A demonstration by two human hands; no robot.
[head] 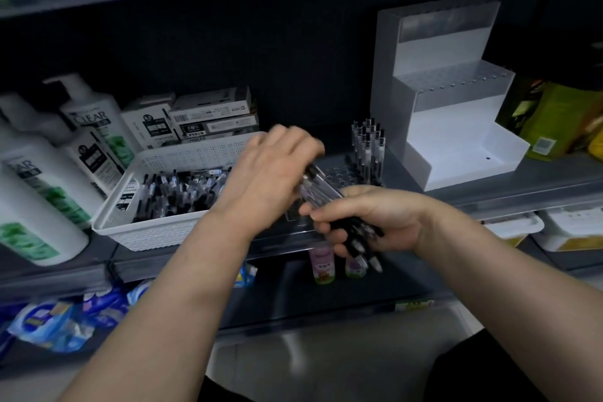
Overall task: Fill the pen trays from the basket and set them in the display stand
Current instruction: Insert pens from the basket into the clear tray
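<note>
Right hand (375, 222) clutches pens (323, 193) near the tray (336, 177); left hand (274, 173) pinches their tops, I reckon to feed one.

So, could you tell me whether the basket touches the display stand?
Apart. The head view shows the pen tray standing between the basket and the display stand.

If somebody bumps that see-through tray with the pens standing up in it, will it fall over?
Probably not easily: the clear plastic pen tray lies low and flat on the grey shelf, so it would likely slide. The black-capped pens stand tall in only its far right corner, so that side may be heavier and they could wobble.
</note>
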